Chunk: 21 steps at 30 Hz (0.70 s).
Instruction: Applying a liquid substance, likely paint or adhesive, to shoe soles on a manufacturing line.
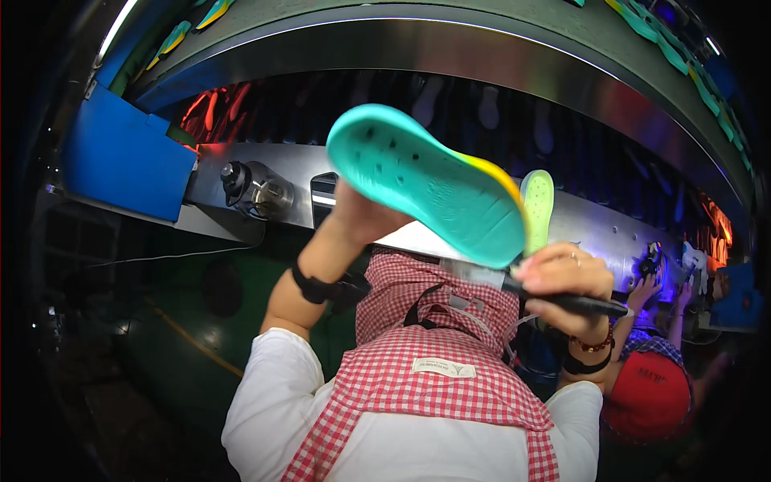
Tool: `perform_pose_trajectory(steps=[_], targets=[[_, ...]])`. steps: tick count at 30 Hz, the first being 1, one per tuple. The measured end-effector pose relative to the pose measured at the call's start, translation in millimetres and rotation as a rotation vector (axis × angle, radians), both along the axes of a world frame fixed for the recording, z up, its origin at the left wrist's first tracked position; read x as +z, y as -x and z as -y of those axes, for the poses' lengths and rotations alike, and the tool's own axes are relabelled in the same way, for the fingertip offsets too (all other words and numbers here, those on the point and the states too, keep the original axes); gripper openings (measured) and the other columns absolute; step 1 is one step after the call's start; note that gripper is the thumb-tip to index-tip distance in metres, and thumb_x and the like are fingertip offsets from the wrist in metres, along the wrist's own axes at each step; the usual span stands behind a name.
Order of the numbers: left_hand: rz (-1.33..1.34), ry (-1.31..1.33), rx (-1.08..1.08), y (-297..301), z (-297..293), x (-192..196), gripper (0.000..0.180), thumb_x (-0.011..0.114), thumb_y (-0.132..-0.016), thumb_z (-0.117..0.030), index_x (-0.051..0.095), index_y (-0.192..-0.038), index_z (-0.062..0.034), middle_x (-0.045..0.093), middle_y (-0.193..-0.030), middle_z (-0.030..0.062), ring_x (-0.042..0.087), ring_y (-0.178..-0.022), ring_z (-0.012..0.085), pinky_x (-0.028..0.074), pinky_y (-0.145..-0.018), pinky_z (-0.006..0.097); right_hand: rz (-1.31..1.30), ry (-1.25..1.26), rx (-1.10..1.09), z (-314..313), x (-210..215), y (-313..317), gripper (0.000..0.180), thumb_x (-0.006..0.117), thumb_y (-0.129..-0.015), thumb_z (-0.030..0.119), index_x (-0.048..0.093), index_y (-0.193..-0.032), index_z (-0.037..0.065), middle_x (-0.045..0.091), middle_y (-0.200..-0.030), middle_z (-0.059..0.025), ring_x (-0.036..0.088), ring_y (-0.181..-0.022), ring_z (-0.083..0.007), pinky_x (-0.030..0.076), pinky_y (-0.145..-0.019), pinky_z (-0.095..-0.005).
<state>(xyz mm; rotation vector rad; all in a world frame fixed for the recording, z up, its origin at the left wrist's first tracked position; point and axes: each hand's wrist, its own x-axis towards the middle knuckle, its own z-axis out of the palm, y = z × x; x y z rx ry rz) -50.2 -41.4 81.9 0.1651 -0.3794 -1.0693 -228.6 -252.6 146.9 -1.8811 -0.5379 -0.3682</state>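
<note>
In front of me my left hand [363, 215] grips a teal shoe insole [434, 181] from beneath its left side. The insole has a yellow patch along one edge and a cluster of small dark dimples at its wide end. Its underside fingers are mostly hidden. My right hand [572, 277] is closed round a black-handled flat brush [582, 304], whose pale head is blurred and points left below the insole. The right fingertips are close to the insole's narrow end; whether they touch it I cannot tell.
A yellow-green insole [536, 207] lies on the metal bench [594, 221] behind my right hand. A clear bottle with a dark lid [265, 191] lies to the left. A conveyor [361, 28] carries insoles along the far side. At the right, a co-worker in a red cap [646, 394] works.
</note>
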Motion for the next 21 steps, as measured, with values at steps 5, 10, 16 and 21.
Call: perform_pose_trajectory(steps=[5, 10, 16, 21], targets=[[-0.104, -0.138, 0.071, 28, 41, -13, 0.083, 0.018, -0.081, -0.068, 0.038, -0.127, -0.0024, 0.046, -0.122, 0.0193, 0.045, -0.112, 0.0334, 0.034, -0.096, 0.048, -0.130, -0.095, -0.268, -9, -26, -39, 0.024, 0.067, -0.066, -0.003, 0.063, -0.089, 0.001, 0.064, -0.084, -0.0112, 0.062, -0.079, -0.0230, 0.049, -0.071, -0.0299], [-0.105, -0.218, 0.235, 24, 39, -30, 0.085, 0.015, -0.078, -0.072, 0.045, -0.118, -0.0035, 0.052, -0.112, 0.0176, 0.050, -0.105, 0.0320, 0.039, -0.092, 0.047, 0.123, 0.300, -0.162, -31, -26, -35, 0.020, 0.068, -0.062, 0.001, 0.062, -0.081, 0.005, 0.063, -0.080, -0.0103, 0.062, -0.075, -0.0238, 0.048, -0.066, -0.0313], [-0.102, -0.225, 0.280, 36, 36, -13, 0.086, 0.014, -0.078, -0.071, 0.041, -0.121, -0.0024, 0.053, -0.109, 0.0175, 0.050, -0.104, 0.0324, 0.039, -0.091, 0.048, -0.119, 0.051, -0.132, -18, -7, -23, 0.022, 0.068, -0.066, 0.001, 0.064, -0.087, 0.002, 0.064, -0.080, -0.0119, 0.064, -0.074, -0.0230, 0.050, -0.067, -0.0307], [0.093, -0.110, 0.334, 29, 41, -12, 0.088, 0.016, -0.078, -0.072, 0.038, -0.124, -0.0003, 0.051, -0.112, 0.0181, 0.048, -0.106, 0.0330, 0.037, -0.094, 0.048, -0.030, 0.073, -0.010, -35, -8, -25, 0.022, 0.067, -0.065, -0.003, 0.063, -0.086, 0.000, 0.064, -0.083, -0.0125, 0.062, -0.080, -0.0237, 0.049, -0.074, -0.0308]])
